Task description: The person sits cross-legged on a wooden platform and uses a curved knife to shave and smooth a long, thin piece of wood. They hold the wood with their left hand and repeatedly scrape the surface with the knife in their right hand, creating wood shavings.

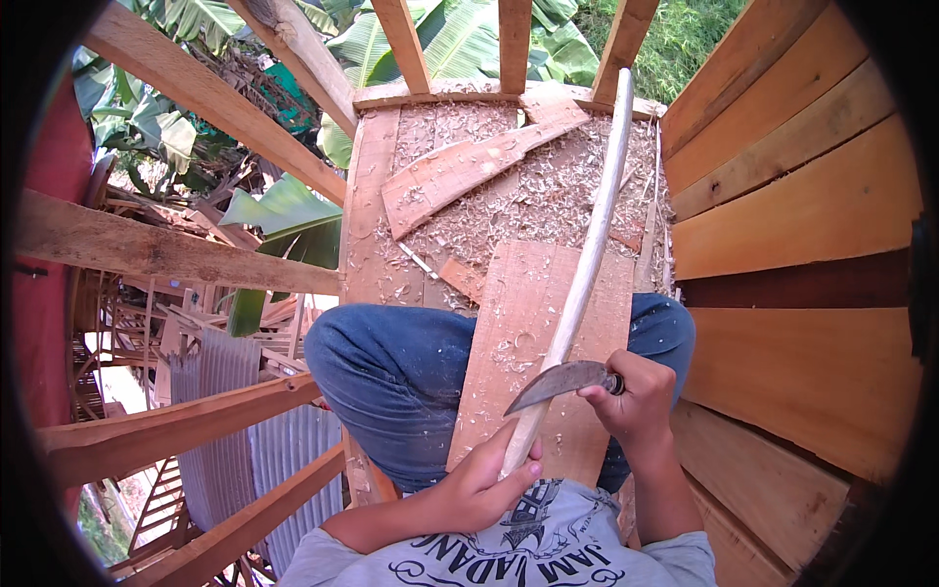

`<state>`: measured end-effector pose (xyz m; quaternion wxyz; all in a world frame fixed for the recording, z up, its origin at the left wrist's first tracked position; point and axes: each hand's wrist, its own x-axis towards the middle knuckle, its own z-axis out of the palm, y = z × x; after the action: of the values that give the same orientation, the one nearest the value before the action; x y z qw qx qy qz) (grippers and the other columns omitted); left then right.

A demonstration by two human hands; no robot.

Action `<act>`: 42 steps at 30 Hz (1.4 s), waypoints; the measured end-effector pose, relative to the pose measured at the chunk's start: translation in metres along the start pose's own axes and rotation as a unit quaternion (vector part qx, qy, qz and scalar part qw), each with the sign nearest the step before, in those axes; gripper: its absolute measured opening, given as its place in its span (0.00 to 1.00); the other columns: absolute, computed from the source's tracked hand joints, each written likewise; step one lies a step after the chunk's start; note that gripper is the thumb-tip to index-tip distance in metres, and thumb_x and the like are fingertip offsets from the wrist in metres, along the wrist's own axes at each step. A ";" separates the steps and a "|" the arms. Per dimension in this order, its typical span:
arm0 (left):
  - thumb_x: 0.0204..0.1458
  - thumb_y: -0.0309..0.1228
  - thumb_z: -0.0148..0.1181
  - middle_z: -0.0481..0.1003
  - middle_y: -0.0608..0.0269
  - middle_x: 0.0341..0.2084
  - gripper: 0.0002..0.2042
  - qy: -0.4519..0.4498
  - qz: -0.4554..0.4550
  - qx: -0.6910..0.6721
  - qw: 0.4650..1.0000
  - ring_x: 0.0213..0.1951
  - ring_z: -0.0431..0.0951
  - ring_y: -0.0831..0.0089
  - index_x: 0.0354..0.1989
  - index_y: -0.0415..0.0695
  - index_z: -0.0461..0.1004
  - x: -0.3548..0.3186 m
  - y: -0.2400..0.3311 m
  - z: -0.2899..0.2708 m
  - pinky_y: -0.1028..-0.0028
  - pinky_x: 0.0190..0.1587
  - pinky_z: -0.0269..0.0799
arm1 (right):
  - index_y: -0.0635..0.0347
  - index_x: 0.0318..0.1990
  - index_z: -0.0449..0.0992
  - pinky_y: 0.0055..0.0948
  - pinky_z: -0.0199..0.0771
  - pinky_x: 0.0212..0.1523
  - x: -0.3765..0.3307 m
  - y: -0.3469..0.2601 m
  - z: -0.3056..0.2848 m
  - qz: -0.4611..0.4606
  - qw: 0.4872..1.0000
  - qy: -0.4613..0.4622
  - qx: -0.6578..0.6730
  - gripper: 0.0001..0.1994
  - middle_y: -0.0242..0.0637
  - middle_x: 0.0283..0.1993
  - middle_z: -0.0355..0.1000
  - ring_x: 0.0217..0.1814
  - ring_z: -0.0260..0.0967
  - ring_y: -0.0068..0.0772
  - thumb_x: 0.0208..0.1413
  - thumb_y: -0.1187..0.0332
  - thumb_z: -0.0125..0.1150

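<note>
Wooden pole (578,293) lay clasped in the left hand (497,468); the right hand (634,393) gripped the curved knife (562,382), blade across it.

Plank wall (792,352) at right, board floor (372,186), open wooden rails (176,240), daylit banana leaves (460,49) beyond

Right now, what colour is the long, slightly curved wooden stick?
The stick is pale cream, greyer toward its far end; best seen in the head view.

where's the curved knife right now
In the head view, the curved knife is below and right of centre, in the right hand, its blade across the pale stick just beyond the left hand.
</note>
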<state>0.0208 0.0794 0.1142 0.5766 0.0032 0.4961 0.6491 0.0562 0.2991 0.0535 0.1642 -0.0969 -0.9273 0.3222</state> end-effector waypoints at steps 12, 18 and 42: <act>0.59 0.25 0.49 0.66 0.61 0.28 0.06 0.013 0.101 0.222 0.970 0.32 0.67 0.76 0.41 0.37 0.63 -0.002 0.006 0.009 0.73 0.38 0.65 | 0.58 0.15 0.64 0.32 0.60 0.15 -0.010 -0.028 -0.021 -0.060 0.995 -0.055 0.057 0.30 0.35 0.12 0.58 0.12 0.61 0.38 0.42 0.38 0.65; 0.59 0.26 0.50 0.69 0.54 0.23 0.07 0.024 0.106 0.304 0.946 0.28 0.71 0.72 0.41 0.37 0.63 0.001 0.008 0.006 0.69 0.33 0.67 | 0.58 0.16 0.66 0.31 0.61 0.15 0.000 -0.008 -0.033 -0.021 0.999 -0.024 0.008 0.28 0.35 0.12 0.59 0.13 0.62 0.38 0.43 0.40 0.65; 0.54 0.25 0.53 0.73 0.42 0.22 0.10 0.056 0.165 0.407 0.897 0.26 0.77 0.44 0.41 0.35 0.63 0.004 0.005 0.004 0.58 0.29 0.71 | 0.62 0.19 0.67 0.33 0.60 0.17 0.010 0.001 -0.038 0.004 0.995 -0.013 0.096 0.25 0.41 0.14 0.58 0.15 0.63 0.43 0.55 0.49 0.60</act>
<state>0.0178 0.0853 0.1175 0.3806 0.2833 0.7408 0.4755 0.0610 0.3241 0.0834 0.1592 -0.0803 -0.8935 0.4121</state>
